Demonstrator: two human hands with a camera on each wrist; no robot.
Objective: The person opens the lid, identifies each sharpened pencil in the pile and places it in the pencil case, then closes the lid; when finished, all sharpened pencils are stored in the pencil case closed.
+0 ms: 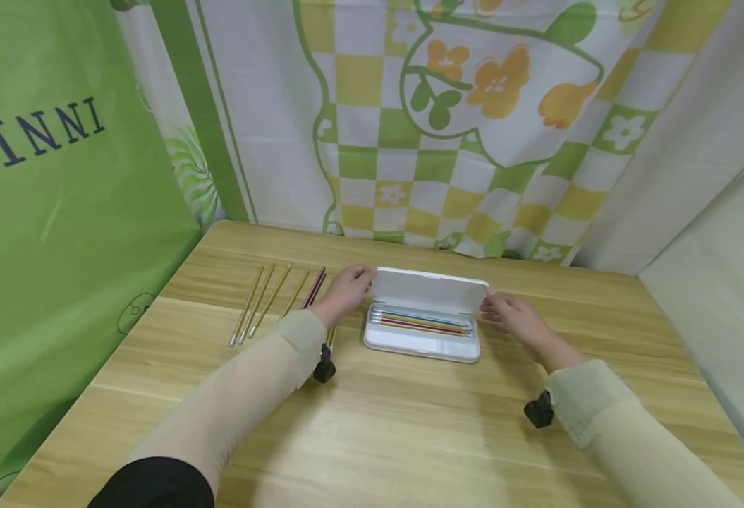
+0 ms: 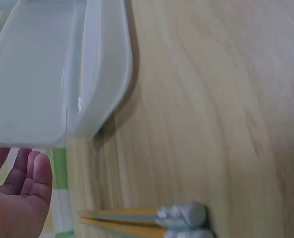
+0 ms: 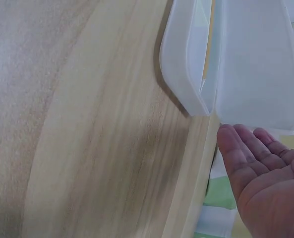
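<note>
Green and checkered curtains hang behind the wooden table (image 1: 410, 423) I look down on. At the far left several loose pencils (image 1: 264, 300) lie side by side on the wood, well apart from my sleeves but just beside my left hand (image 1: 345, 289). Between my hands sits the white pencil case (image 1: 424, 337), its lid (image 1: 429, 289) raised and tilted back, with coloured pencils (image 1: 419, 322) lined up in the tray.

My worry is the lid: if either hand pushes unevenly, I judge the light case could skid across the smooth wood or the lid could snap down on the pencils inside. A careless left sleeve could also roll the loose pencils toward the edge.

My left fingers (image 2: 35, 173) are straight and relaxed, close together, touching the lid's left end and clamping nothing. My right hand (image 1: 514, 317) mirrors it: the fingers (image 3: 246, 153) are extended and slightly apart, tips at the lid's right end, holding nothing.
</note>
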